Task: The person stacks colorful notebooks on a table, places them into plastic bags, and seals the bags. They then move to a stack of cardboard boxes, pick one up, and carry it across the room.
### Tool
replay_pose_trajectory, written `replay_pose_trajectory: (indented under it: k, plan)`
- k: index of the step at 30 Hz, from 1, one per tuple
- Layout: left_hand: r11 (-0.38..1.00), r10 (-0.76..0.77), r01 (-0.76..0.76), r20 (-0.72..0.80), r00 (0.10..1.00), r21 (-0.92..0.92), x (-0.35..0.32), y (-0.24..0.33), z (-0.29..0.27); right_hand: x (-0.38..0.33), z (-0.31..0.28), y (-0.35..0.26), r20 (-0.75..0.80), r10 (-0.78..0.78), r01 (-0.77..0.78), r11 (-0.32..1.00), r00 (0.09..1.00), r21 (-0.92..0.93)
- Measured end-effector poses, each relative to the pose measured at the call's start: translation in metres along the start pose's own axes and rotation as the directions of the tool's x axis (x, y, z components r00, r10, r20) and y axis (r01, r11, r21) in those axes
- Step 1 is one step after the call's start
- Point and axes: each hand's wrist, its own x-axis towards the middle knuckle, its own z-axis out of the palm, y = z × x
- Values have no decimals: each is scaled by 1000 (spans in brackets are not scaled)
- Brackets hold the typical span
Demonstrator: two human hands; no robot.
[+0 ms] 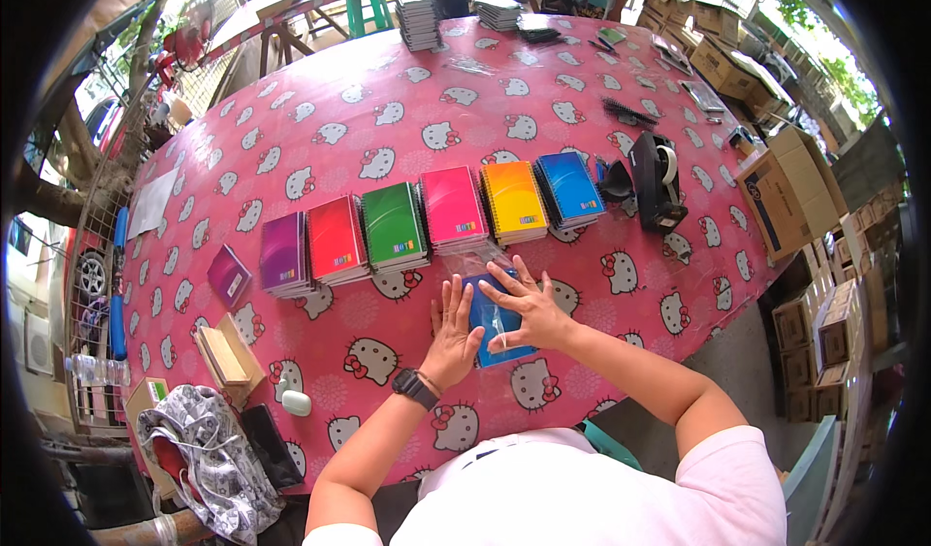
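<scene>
On the pink cat-print tablecloth, I am working along the row of spiral notebooks, which I am using as my landmark. Left of the row, a small purple notebook is lying alone, and below it a tan cardboard box is sitting near the table edge with a white oval object just beside it. The row itself is running purple stack, red stack, green stack, pink stack, orange stack and blue stack, each one just beside the next.

Directly below the pink and orange stacks, I am seeing a blue notebook lying flat inside a clear plastic sleeve. My left hand, wearing a black wristwatch, is pressing flat on the notebook's left edge with fingers spread, gripping nothing. My right hand is resting open-palmed across the notebook's top, fingers splayed, likewise not closed around anything.

Right of the blue stack, a black tape dispenser is standing, and beyond the table's right edge brown cardboard cartons are piled up.
</scene>
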Motion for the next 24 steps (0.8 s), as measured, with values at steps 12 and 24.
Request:
replay_pose_trajectory:
  k: [12,24]
  plan:
    - [947,-127,73,156,979,313,27,22,-18,14,4,2,-42,-3,0,997,999,-76]
    - [952,-167,129,117,979,277,33,23,-12,-120,13,-26,-248,-533,573,809,809,129]
